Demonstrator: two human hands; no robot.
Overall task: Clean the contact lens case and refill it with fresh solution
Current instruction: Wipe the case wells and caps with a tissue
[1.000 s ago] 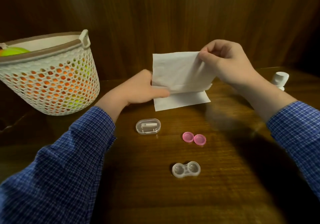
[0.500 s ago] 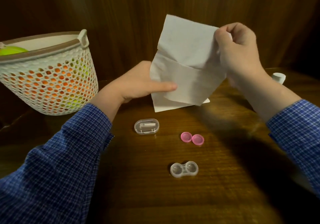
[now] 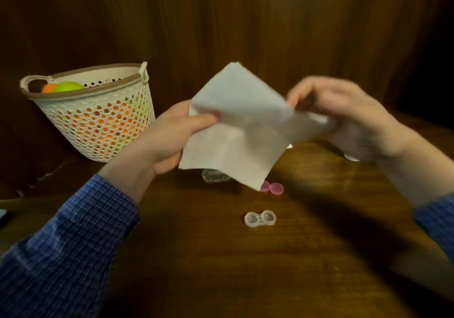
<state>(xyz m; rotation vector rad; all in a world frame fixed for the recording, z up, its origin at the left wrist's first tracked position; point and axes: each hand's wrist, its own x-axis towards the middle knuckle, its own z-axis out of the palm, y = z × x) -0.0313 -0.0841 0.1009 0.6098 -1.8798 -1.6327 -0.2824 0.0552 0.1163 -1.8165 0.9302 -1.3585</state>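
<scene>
A white paper tissue [image 3: 235,131] hangs in the air above the table, partly unfolded. My left hand [image 3: 172,140] pinches its left edge with thumb on top. My right hand [image 3: 344,116], blurred by motion, grips its right edge. The clear contact lens case [image 3: 260,218] lies open on the wooden table [image 3: 221,256] below the tissue. Its two pink caps [image 3: 272,188] lie just behind it, one partly hidden by the tissue's lower corner.
A small clear plastic box [image 3: 215,176] sits half hidden under the tissue. A white perforated basket [image 3: 98,121] with orange and green items stands at the back left. A white bottle base [image 3: 351,156] peeks out under my right wrist. A dark wood wall stands behind.
Both hands lifted the tissue off the table and brought it nearer, opening it out. My right hand dropped from high up to the tissue's right edge.
</scene>
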